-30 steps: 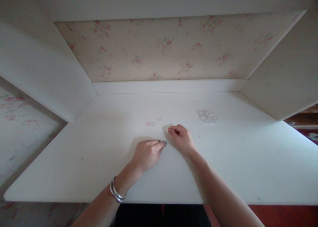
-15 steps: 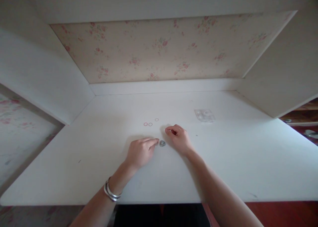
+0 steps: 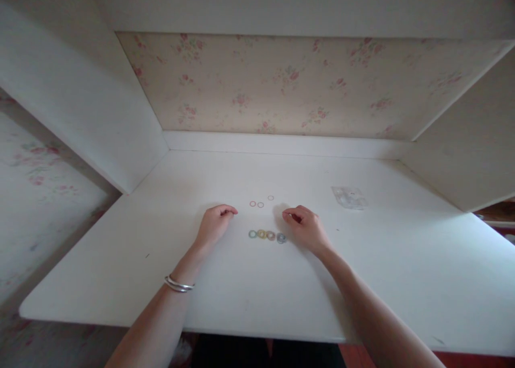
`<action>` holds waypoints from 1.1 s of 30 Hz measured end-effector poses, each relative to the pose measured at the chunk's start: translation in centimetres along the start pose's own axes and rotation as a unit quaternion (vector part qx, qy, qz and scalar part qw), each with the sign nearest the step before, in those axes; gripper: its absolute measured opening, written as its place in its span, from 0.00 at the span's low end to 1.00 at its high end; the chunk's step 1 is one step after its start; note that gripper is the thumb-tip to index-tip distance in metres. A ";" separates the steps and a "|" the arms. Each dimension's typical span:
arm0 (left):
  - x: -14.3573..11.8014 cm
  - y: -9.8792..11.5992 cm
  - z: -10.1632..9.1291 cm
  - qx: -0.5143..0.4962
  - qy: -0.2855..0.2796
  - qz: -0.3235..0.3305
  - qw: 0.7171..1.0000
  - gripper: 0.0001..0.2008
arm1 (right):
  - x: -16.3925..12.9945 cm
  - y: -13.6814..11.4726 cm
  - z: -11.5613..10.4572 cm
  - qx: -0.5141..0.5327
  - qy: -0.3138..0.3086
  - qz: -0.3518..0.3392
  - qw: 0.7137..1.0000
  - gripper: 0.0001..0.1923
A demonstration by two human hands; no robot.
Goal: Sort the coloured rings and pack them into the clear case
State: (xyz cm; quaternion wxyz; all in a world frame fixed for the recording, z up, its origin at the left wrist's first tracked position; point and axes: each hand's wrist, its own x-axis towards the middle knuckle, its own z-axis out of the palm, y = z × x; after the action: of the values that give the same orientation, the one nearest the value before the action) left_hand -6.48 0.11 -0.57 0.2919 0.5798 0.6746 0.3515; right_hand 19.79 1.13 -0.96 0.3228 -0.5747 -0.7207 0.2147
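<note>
Desk (image 3: 362,282): white, flat top. On it: row of four coloured rings (image 3: 266,235), touching side by side, centre; three thin red rings (image 3: 260,203) behind them, two paired, one just apart; clear packet (image 3: 349,197) far right; left hand (image 3: 215,224) and right hand (image 3: 308,229) resting either side of the row.

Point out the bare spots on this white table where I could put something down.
The table is bare left of the left hand, along the near edge below the row of four coloured rings, and at the back by the wall. Crowded: between the left hand and right hand, with three thin rings beyond. A clear packet lies right.
</note>
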 end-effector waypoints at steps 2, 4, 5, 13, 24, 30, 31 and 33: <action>0.1 0.0 0.0 -0.016 0.000 -0.003 1.000 0.11 | 1.2 -0.7 0.2 -0.044 -0.041 -0.045 0.997 0.12; 0.2 0.0 0.1 -0.024 -0.011 -0.006 1.000 0.11 | 2.4 -1.5 0.7 -0.089 -0.077 -0.074 0.990 0.12; 0.1 0.0 0.1 -0.026 -0.018 -0.008 0.999 0.11 | 3.0 -2.0 1.0 -0.111 -0.092 -0.082 0.986 0.12; 0.5 -0.3 0.1 -0.040 -0.032 0.002 0.999 0.12 | 6.2 -3.2 2.6 -0.203 -0.186 -0.118 0.954 0.12; 0.5 -0.3 0.0 -0.028 -0.053 0.014 0.998 0.13 | 4.6 -3.0 1.1 -0.162 -0.151 -0.146 0.964 0.12; 0.4 -0.2 0.0 -0.018 -0.046 0.017 0.999 0.12 | -0.9 -1.5 -1.4 -0.073 -0.066 -0.146 0.984 0.13; 0.4 -0.2 0.0 -0.013 -0.044 0.014 0.999 0.12 | -2.0 -1.2 -1.6 -0.068 -0.062 -0.149 0.985 0.13; 0.3 -0.2 0.0 -0.009 -0.039 0.012 0.999 0.12 | -3.8 -0.6 -1.6 -0.062 -0.061 -0.142 0.986 0.14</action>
State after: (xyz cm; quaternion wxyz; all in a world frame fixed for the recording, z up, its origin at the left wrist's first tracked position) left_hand -6.61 0.43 -0.70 0.3191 0.5987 0.6524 0.3377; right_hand 21.00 -2.76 -0.20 0.2693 -0.4711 -0.8253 0.1559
